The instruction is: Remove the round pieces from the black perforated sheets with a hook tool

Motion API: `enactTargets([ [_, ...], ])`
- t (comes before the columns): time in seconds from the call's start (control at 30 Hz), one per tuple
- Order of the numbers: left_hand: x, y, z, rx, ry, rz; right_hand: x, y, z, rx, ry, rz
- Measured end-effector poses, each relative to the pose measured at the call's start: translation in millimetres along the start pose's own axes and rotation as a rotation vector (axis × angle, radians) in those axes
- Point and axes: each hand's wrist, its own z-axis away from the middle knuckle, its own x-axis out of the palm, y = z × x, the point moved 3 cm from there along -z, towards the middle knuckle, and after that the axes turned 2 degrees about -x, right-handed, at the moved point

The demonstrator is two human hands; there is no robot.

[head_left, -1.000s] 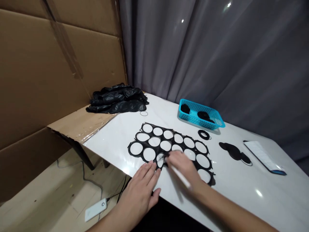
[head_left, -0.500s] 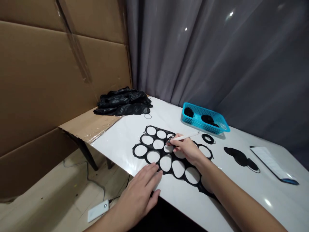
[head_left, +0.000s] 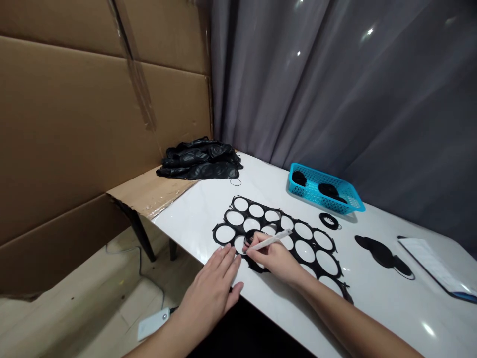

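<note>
A black sheet (head_left: 279, 222) with several round cut-out holes lies on the white table. My right hand (head_left: 274, 258) is closed on a slim white pen-like tool (head_left: 275, 239), its tip down at a hole in the near row. Thin black rings (head_left: 251, 235) are bunched at the fingertips of that hand; how they are held is hidden. My left hand (head_left: 216, 278) rests with fingers stretched out at the sheet's near left edge, touching it and holding nothing.
A crumpled black pile (head_left: 201, 159) lies at the back left, partly over cardboard (head_left: 149, 191). A blue basket (head_left: 324, 201) holds black pieces. Black rings (head_left: 329, 221), overlapping black discs (head_left: 383, 253) and a clipboard with paper (head_left: 434, 261) lie to the right. The white table (head_left: 186, 223) ends near my left hand.
My right hand has moved from the sheet's upper rows toward me and left, to the near row, with the white tool and rings. My left hand stays at the near edge. The view shifted slightly.
</note>
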Motion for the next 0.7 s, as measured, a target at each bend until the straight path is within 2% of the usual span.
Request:
enactTargets([
  [0.13, 1.5, 1.6, 0.9, -0.027, -0.009, -0.014, 5.6, -2.7, 3.1, -0.048, 0.031, 0.179],
  [0.33, 4.3, 2.8, 2.2, -0.029, 0.003, -0.012, 7.4, -6.1, 3.0, -0.117, 0.066, 0.311],
  [0.47, 6.0, 3.1, 1.9, -0.043, 0.022, 0.011, 13.3, -3.2, 10.3, -0.291, 0.078, 0.449],
  [0.6, 5.6, 2.7, 0.3, -0.065, 0.044, 0.038, 24.8, -7.5, 17.4, -0.567, -0.061, 0.774],
  [0.67, 5.0, 2.6, -1.1, -0.065, 0.048, 0.036, 15.2, -14.0, 9.2, -0.620, -0.079, 0.902],
  [0.7, 4.8, 2.6, -1.9, -0.062, 0.047, 0.033, 2.4, -18.2, 0.4, -0.594, -0.018, 0.923],
])
